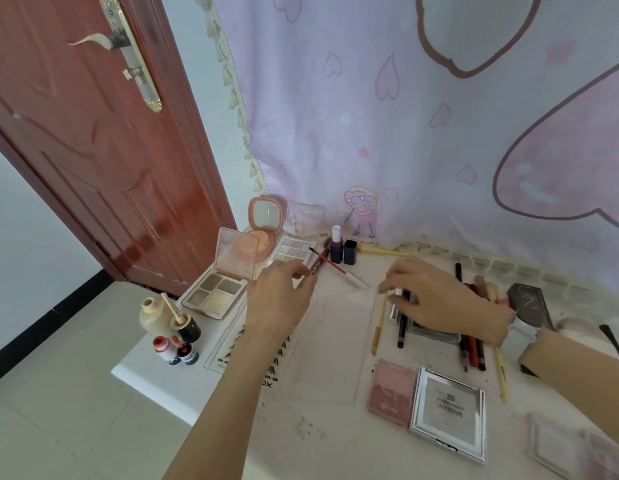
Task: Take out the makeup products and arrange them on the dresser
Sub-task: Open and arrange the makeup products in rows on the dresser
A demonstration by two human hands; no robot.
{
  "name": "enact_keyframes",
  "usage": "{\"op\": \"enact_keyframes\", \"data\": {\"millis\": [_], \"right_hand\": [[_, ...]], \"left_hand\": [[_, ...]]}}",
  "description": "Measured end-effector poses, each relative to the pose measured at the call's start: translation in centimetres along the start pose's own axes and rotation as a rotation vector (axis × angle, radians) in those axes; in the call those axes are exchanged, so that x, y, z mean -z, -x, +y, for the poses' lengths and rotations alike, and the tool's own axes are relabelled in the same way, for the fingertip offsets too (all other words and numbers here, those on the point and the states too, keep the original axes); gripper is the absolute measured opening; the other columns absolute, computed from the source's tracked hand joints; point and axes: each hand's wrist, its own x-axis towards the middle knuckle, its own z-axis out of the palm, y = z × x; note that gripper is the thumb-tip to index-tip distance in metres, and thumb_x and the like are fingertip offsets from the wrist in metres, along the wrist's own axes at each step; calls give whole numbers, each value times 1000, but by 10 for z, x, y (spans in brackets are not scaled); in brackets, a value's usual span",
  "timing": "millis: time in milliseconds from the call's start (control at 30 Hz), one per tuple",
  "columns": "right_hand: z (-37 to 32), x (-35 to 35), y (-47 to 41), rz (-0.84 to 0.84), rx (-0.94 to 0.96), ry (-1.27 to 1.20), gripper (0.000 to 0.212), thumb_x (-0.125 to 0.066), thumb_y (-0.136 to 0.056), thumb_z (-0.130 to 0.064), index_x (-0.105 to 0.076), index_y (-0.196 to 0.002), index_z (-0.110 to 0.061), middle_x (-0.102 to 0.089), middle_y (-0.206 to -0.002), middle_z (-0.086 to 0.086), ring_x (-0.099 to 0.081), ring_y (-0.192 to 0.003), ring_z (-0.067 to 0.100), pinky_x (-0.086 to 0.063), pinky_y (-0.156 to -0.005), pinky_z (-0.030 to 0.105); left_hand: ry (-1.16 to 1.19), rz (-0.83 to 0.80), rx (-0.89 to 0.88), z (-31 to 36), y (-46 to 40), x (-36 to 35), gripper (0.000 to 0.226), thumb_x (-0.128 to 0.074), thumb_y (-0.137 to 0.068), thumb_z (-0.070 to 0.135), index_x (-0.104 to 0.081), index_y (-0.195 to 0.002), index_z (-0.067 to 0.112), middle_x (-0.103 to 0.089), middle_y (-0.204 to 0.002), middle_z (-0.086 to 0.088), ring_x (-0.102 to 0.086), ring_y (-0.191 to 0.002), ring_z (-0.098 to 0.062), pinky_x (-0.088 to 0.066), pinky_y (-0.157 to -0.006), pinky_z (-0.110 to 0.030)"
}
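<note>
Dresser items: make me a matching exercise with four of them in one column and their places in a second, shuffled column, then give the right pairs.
Things:
1. four-pan palette
2. silver compact
3. round-mirror compact
4. small red bottles

Places:
A. at the back, against the pink cloth
B. near the front edge, beside a pink case
C. at the dresser's left corner, in front of the cream bottle
D. left of the left hand, lid propped open

Pairs: 1-D, 2-B, 3-A, 4-C
</note>
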Motion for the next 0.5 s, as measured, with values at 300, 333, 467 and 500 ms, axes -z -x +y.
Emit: {"op": "enact_keyframes", "data": {"millis": [300,333,467,500], "right_hand": [[-15,-11,11,-64,398,387,24,-83,-61,-17,-71,-81,-23,-61,-78,-5,-59,-71,16,-46,-57,24],[-14,-11,9,-75,441,427,25,-83,-59,-16,-70,-80,-23,-61,-77,-6,-59,-71,15,-46,-57,22],[-9,-7,0,-99,624,582,14,-76,-64,-16,-65,-70,-21,-60,-70,-7,-57,-65,13,-42,-54,20],[-7,-6,-2,-96,669,613,12,-75,-66,-16,-64,-69,-21,-60,-69,-8,-56,-64,12,-42,-53,20]], "left_hand": [[97,21,-14,1,34,4,18,-54,-90,24,-67,-102,18,-62,-103,4,-57,-96,-15,-41,-95,-43],[97,20,-16,1,35,5,18,-53,-91,24,-67,-102,18,-62,-102,5,-57,-95,-15,-42,-94,-43],[92,-2,-28,3,34,6,18,-52,-91,24,-67,-100,18,-58,-97,9,-57,-94,-14,-42,-94,-42],[85,-14,-33,4,32,6,18,-51,-92,24,-67,-100,19,-58,-97,9,-56,-95,-13,-41,-94,-42]]}}
